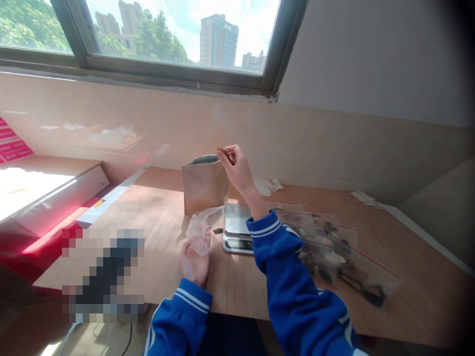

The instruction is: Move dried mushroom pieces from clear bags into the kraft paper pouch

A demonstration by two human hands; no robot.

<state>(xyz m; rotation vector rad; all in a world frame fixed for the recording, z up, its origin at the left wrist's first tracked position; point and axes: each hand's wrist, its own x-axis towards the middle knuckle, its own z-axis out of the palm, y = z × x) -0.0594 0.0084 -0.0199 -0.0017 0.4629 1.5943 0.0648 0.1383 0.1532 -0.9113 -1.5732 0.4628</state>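
Observation:
My right hand (236, 168) is raised beside the mouth of a standing brown pouch (204, 185), its fingers closed on some small brown pieces (230, 156) whose exact kind I cannot make out. The pouch is open at the top and shows a silvery inside. Lower down, my left hand (195, 264) holds a clear plastic bag (202, 228), with the fingers partly seen through the film. Between my arms sits a flat kitchen scale (237, 222) with a metal plate, partly covered by my right forearm. A small dark piece (218, 231) lies at its left edge.
Several clear zip bags (345, 257) with dark contents lie to the right on the wooden table (245, 296). Crumpled white tissue (272, 186) rests against the wall. A blurred-out patch (106, 274) covers the left front, and a window is above.

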